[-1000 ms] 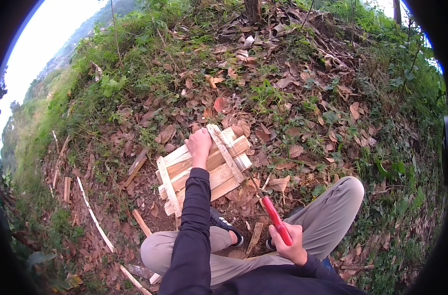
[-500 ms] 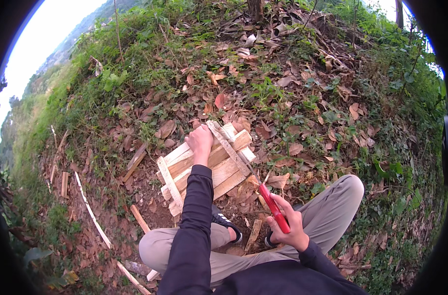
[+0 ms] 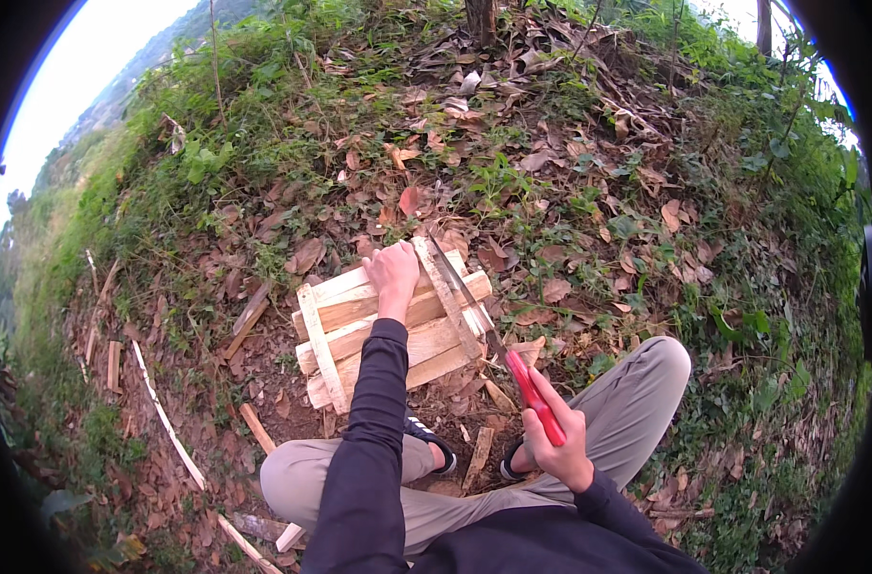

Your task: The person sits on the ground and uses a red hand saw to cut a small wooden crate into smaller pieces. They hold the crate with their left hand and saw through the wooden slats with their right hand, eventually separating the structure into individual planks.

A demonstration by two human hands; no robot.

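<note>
A small panel of pale wooden slats [image 3: 440,342], crossed by two narrow strips, is tilted in front of my feet. My left hand [image 3: 393,276] is closed over its far edge, beside the right cross strip [image 3: 446,294]; the fingertips are hidden. My right hand [image 3: 557,442] is wrapped round the red handle [image 3: 534,395] of a hand saw. The saw's thin dark blade [image 3: 463,286] points away from me and lies across the slats' right ends, just right of that strip. Whether its teeth touch the wood I cannot tell.
My bent knees [image 3: 654,387] flank the panel. A wood offcut [image 3: 478,457] lies between my shoes. To the left are a long pale stick [image 3: 166,413] and several short wood pieces. Dry leaves and green plants cover the slope, and a tree trunk [image 3: 481,23] stands at the far side.
The panel has turned slightly and its right end sits a little lower. More of the saw blade shows, now lying along the right strip. Both hands keep their holds.
</note>
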